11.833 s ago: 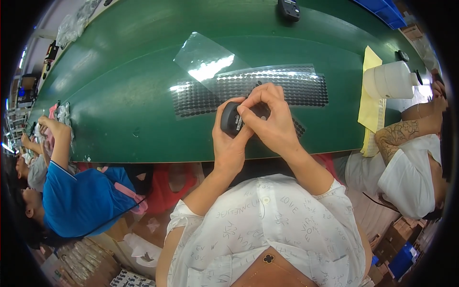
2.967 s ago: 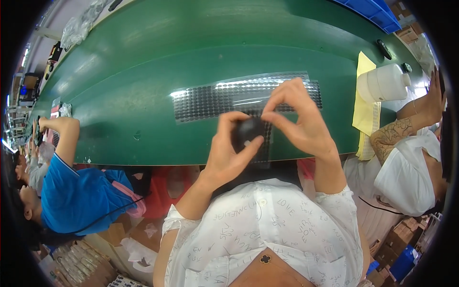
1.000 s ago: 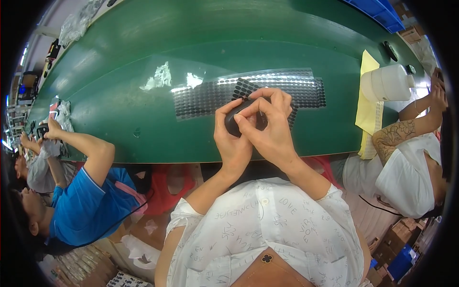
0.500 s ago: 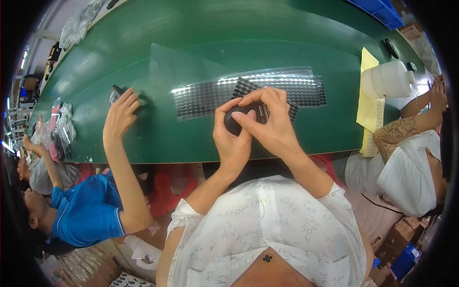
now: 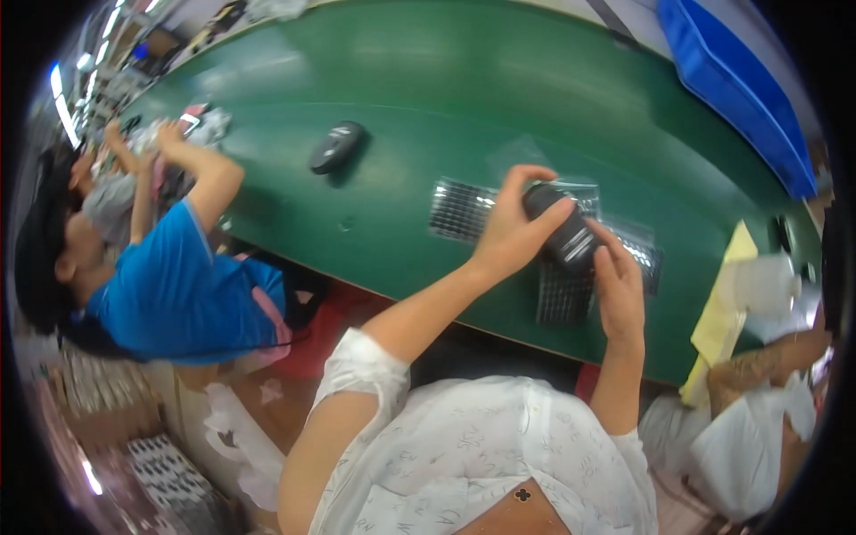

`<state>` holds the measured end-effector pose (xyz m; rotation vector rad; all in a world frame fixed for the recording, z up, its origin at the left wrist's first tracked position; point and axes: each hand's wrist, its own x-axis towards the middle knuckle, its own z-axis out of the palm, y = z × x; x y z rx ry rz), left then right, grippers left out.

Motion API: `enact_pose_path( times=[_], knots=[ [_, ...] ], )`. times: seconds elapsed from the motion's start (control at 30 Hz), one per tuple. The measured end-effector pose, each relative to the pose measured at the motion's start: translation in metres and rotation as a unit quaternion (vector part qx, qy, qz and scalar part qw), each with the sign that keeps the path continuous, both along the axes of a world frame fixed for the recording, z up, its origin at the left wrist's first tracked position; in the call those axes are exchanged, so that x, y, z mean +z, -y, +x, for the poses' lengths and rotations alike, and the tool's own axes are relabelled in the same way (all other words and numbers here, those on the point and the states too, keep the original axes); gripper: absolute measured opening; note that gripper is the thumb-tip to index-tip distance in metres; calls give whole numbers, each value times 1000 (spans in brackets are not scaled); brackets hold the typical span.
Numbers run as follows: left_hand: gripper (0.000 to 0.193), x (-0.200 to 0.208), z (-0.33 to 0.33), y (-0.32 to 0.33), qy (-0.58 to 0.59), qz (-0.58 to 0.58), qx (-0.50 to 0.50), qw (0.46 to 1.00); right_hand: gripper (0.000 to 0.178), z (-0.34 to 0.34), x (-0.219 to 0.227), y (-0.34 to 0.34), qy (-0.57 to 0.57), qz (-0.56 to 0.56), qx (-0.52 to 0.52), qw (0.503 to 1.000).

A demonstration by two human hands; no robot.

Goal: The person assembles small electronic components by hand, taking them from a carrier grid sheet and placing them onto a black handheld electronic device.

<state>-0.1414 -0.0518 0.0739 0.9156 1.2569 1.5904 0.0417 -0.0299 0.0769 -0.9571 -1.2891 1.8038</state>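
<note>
Both my hands hold a black computer mouse (image 5: 580, 247) above the green table, tilted, with pale print on the side facing up. My left hand (image 5: 513, 230) is closed round its far left end, the thumb laid across it. My right hand (image 5: 621, 292) grips the near right end between thumb and fingers. Beneath and beside my hands lie clear sheets of small black oval pads (image 5: 459, 211); one strip of pads (image 5: 563, 299) sits nearest the table's front edge. My hands hide part of the sheets.
Another black mouse (image 5: 337, 148) lies on the green table (image 5: 401, 125) to the left. A co-worker in a blue shirt (image 5: 174, 281) sits there. On the right are a yellow cloth (image 5: 724, 303), a white container (image 5: 762, 285), a blue bin (image 5: 740, 89) and another person's arm.
The view has swung, shifting the table in the picture. My hands have turned the mouse and changed their hold on it. The co-worker's hand has come away from the other mouse.
</note>
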Motion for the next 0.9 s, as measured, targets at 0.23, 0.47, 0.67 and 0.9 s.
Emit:
enact_pose_path(
  times=[0.23,0.47,0.67,0.9],
  knots=[
    [58,-36,-2,-142,-232,-70,215,946,42,-32,-26,-70,-55,-168,-32,984],
    [66,-17,-22,-162,-383,-145,91,908,37,-31,-55,-104,-49,-100,-25,993],
    [58,2,-158,-56,-585,-90,349,727,36,-24,-35,-57,-41,-47,-40,997],
    [67,-13,-280,71,-525,-255,173,793,40,-38,-19,-28,-38,-24,24,999]
  ],
)
